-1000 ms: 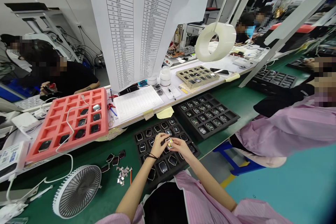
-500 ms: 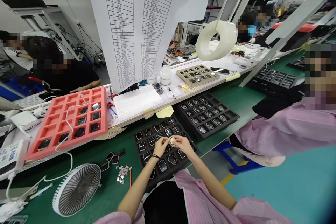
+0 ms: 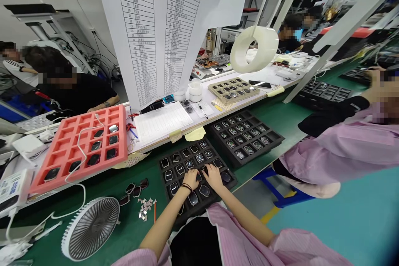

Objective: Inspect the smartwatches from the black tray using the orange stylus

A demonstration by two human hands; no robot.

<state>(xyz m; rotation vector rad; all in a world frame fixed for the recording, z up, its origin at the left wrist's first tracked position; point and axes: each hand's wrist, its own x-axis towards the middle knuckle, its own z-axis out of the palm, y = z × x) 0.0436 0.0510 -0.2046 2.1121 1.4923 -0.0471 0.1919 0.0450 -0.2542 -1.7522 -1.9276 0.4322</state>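
Currently, the left hand and the right hand are resting palm-down on a black tray, both open with the fingers spread. Neither is visibly gripping anything, though whatever lies under the palms is hidden. A dark bracelet is circling the left wrist. Watches are sitting in the tray's pockets around both hands, with one just below the right hand. Their details are too small to make out. A second black tray of watches is sitting just beyond. To the left, small metal bits and dark frames are lying on a green mat, near a white fan and a pink foam tray. At the right, a co-worker's pink sleeve is showing, and that person's blurred hand is cut off by the edge.
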